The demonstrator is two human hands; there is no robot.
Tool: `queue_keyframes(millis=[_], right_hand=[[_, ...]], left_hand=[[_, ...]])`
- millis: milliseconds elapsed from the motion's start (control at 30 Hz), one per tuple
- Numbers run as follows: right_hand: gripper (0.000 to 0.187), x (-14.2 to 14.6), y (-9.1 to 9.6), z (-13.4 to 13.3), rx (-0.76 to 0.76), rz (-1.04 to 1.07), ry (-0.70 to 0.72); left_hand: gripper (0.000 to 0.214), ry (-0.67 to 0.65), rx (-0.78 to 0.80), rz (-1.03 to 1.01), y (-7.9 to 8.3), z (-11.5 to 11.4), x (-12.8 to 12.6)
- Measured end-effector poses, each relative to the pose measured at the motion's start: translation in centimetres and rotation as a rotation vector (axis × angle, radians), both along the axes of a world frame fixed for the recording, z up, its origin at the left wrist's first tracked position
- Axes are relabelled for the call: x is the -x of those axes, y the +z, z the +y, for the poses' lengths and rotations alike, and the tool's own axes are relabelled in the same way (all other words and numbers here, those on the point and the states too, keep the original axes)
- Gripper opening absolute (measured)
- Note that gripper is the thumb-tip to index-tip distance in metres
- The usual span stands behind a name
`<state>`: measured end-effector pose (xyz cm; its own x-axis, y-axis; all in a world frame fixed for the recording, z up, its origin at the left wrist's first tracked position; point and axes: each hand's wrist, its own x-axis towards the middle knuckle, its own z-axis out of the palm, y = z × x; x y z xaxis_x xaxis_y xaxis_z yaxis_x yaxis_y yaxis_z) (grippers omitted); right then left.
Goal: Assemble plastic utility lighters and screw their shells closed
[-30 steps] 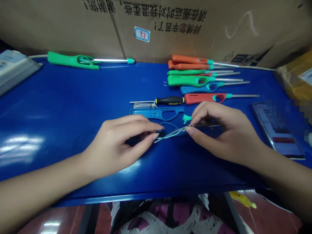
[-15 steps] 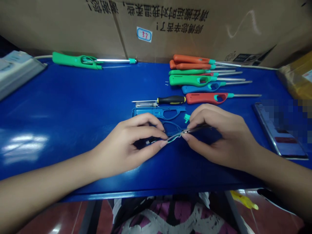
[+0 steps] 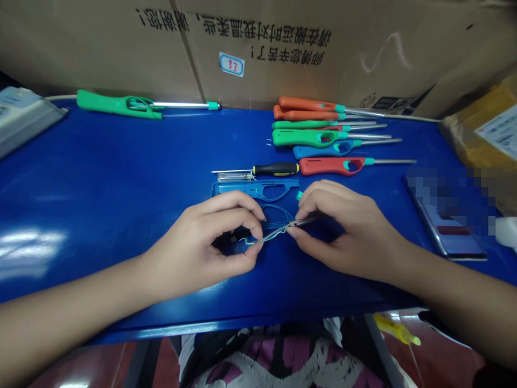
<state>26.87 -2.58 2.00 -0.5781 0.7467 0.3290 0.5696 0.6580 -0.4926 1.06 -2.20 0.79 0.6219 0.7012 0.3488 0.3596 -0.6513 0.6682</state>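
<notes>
In the head view, my right hand [image 3: 349, 229] pinches a thin metal tube [image 3: 304, 220] between thumb and fingers, just right of the middle. A pale wire and a thin tubing [image 3: 276, 233] run from the metal tube's left end to my left hand [image 3: 212, 242], whose thumb and fingertips are closed on them. Behind the hands lies an open blue lighter handle shell [image 3: 238, 187]. Partly covered by my left hand is a second blue shell half [image 3: 278, 209]. A small teal piece [image 3: 299, 195] sits beside my right fingers.
A screwdriver [image 3: 278, 169] and a clear tube [image 3: 234, 176] lie behind the shell. Several assembled lighters [image 3: 307, 137] are at back right; a green lighter [image 3: 109, 105] lies back left. A phone [image 3: 448, 226] is at right. A cardboard box [image 3: 100, 48] stands along the back.
The camera view has shifted slightly, so everything sits a little further left. My left fingertips have slid a bit away from the metal tube, exposing more of the wire.
</notes>
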Motion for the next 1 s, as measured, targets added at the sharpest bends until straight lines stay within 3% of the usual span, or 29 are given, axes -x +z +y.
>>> queue_keyframes(millis=[600,1000], right_hand=[[0.011,-0.3,-0.1,0.5,0.035,-0.002,-0.072],[0.013,-0.9,0.3,1.0,0.03,0.039,-0.08]], left_hand=[[0.024,-0.05,-0.182,0.062,0.1,0.3,0.7],[0.02,0.079,-0.147,0.074,0.0,0.8,0.7]])
